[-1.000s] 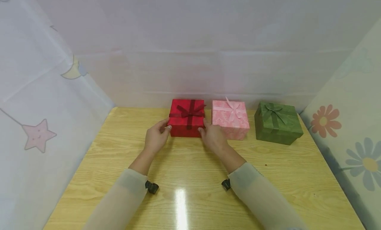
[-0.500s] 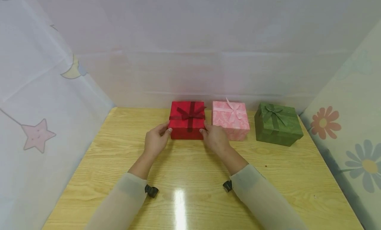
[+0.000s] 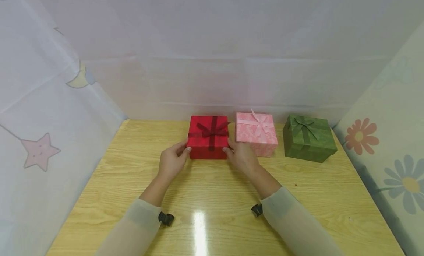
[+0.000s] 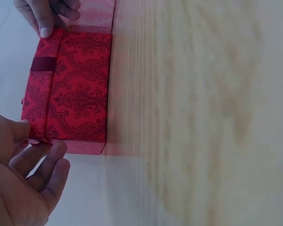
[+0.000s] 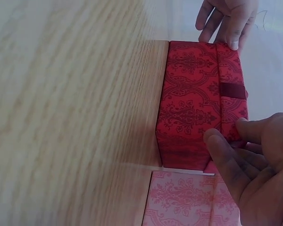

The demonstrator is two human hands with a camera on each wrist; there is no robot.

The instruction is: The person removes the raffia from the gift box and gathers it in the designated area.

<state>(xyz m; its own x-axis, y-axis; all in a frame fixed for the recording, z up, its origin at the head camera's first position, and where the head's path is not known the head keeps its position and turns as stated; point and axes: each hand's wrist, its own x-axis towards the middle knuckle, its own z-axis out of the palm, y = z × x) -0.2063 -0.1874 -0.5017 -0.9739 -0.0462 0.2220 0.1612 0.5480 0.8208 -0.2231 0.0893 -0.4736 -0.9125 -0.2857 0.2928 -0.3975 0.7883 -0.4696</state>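
A red patterned gift box [image 3: 207, 145] with a dark red ribbon bow [image 3: 212, 132] sits on the table, between my two hands. My left hand [image 3: 172, 160] grips its left side at the lid, with the thumb at the front corner. On the opposite side my right hand [image 3: 244, 158] holds the lid's right end, beside the pink box. In the left wrist view the lid [image 4: 40, 99] still sits on the box, and the left fingertips [image 4: 56, 148] press its end. The right wrist view shows the right hand [image 5: 259, 165] with its fingers at the lid's near corner.
Right of the red box stands a pink gift box [image 3: 255, 127] with a pink bow, partly hidden by the right hand. Farther right, a green gift box [image 3: 309, 138] is turned at an angle. A pale cloth wall [image 3: 212, 83] backs the wooden table [image 3: 132, 145].
The red box has slid a little toward me, away from the back wall, with both hands still holding its sides. The pink and green boxes have stayed in place.
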